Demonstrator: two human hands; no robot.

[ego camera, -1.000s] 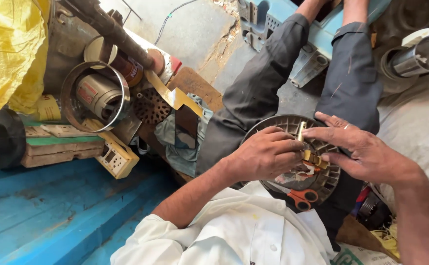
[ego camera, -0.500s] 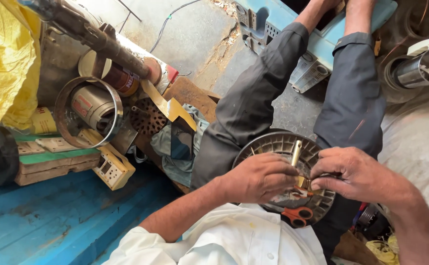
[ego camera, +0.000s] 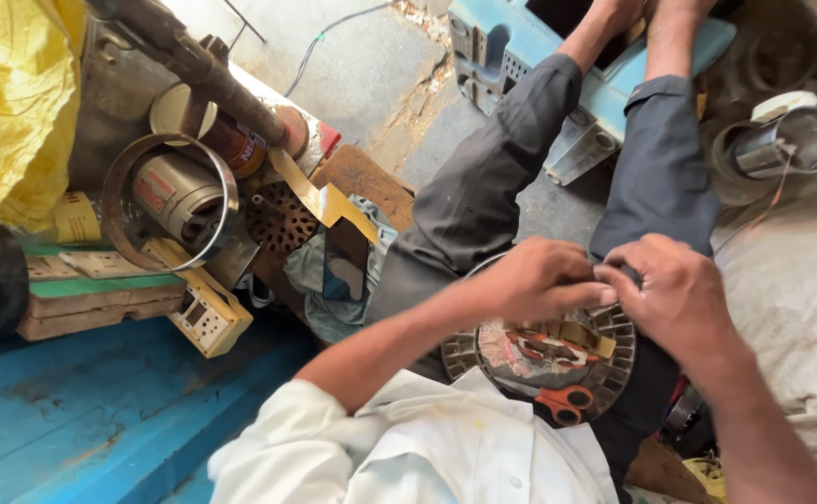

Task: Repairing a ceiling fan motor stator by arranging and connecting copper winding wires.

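Concrete floor, cracked and dusty, with blue painted planks at my lower left. Items:

- Round metal part, slotted around its rim, resting on my lap between my grey trouser legs.
- My left hand, over the part's upper edge, fingers curled narrow, tips meeting the right hand's; whatever they pinch is hidden.
- My right hand, likewise over the upper edge, fingers bent close; I cannot tell what they hold.
- Orange-handled scissors, lying inside the round part, near its lower rim.
- Yellowish strip, inside the part, just below the hands.
- Metal ring, around a small cylinder, at my left.
- Yellow sack, far left.
- Shiny metal can, upper right.
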